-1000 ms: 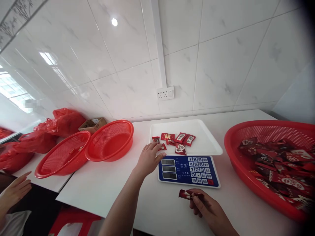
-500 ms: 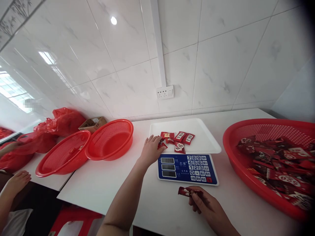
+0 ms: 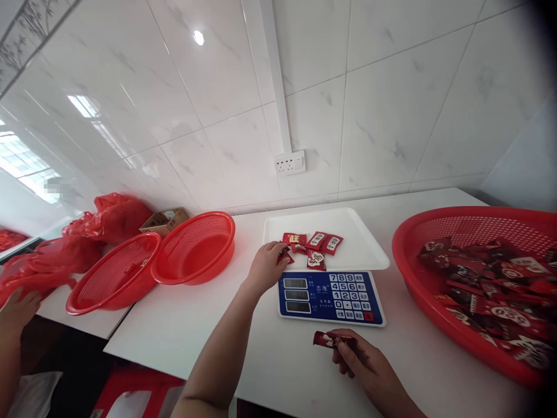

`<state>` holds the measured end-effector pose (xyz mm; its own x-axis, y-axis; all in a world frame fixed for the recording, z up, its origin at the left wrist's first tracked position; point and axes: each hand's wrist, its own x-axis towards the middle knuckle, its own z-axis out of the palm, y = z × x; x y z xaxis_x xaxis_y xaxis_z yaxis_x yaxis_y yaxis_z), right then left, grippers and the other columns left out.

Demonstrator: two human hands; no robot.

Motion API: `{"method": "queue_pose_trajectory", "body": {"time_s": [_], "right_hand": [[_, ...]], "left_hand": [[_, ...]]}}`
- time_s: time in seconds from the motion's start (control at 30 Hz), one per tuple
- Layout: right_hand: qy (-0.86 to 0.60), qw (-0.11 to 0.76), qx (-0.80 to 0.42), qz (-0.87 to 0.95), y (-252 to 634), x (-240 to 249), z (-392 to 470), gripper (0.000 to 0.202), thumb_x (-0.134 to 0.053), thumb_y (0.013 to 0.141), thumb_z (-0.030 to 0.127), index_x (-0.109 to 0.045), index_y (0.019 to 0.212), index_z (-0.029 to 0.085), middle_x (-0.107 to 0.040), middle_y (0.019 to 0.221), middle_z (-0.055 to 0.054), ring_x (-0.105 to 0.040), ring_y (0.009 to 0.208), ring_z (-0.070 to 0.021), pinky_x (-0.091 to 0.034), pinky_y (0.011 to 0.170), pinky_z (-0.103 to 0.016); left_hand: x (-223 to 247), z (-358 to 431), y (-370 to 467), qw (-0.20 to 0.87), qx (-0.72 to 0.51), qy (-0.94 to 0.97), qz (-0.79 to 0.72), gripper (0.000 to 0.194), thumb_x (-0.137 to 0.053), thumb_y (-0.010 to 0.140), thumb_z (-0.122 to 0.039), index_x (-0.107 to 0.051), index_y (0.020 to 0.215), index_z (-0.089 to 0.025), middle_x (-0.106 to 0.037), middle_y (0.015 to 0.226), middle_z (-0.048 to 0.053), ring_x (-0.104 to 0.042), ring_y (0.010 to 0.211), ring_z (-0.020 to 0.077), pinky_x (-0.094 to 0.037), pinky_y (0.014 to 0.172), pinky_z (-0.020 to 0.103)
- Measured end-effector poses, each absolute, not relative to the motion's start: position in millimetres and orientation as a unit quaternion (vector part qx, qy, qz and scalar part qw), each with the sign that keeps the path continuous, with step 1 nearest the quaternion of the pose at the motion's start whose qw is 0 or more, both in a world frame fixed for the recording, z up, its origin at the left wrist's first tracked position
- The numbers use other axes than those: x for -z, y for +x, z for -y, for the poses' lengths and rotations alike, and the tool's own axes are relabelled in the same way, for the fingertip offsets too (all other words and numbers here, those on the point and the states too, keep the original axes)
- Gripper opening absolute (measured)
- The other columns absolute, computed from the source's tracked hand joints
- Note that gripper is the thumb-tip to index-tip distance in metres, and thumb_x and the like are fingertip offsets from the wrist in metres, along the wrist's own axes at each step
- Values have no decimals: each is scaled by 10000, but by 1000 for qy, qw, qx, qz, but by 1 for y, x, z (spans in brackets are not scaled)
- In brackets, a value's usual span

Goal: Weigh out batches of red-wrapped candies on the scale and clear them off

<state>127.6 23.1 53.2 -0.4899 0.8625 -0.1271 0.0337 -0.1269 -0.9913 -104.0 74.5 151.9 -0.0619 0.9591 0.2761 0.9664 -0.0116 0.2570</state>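
Observation:
A blue and white digital scale [image 3: 331, 297] stands on the white table, with a white tray [image 3: 365, 241] on top. Several red packets [image 3: 316, 258] lie in the tray's left and middle part. My left hand [image 3: 267, 266] is at the tray's front left corner, its fingers curled down on a small dark red packet [image 3: 284, 254]. In front of the scale, my right hand [image 3: 357, 355] pinches a dark red packet [image 3: 324, 339] above the table.
A large red basket [image 3: 429, 307] of red packets stands at the right. Two red baskets [image 3: 191, 278] [image 3: 104, 302], a cardboard box [image 3: 167, 220] and red plastic bags [image 3: 117, 217] are to the left. Another person's hand [image 3: 21, 307] touches a bag at far left.
The other person's hand at the far left has moved up to the red bag. The scale's top display reads differently. My hands have hardly moved.

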Motion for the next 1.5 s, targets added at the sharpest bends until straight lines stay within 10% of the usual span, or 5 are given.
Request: {"method": "queue_pose_trajectory", "body": {"time_s": [1.0,1.5], "right_hand": [[-353,291,-651,606,134,-49,-27,512,-445,789,631,-614,956,178,-605,666,-24,-557,583,-152,-431,534,-275],[-377,331,-642,580,127,-51,-21,515,-481,745,661,-619,891,187,-595,606,-3,-531,519,-133,-417,499,-264]], "left_hand": [[-153,-149,-65,36,80,-747,660,281,-428,913,-364,-588,1139,-314,-525,1258,13,-296,1294,254,-202,1070,468],[-153,-150,-33,-8,82,-772,630,387,-354,923,-467,-535,1194,-258,-561,1179,76,-450,1154,262,-235,1034,507]]}}
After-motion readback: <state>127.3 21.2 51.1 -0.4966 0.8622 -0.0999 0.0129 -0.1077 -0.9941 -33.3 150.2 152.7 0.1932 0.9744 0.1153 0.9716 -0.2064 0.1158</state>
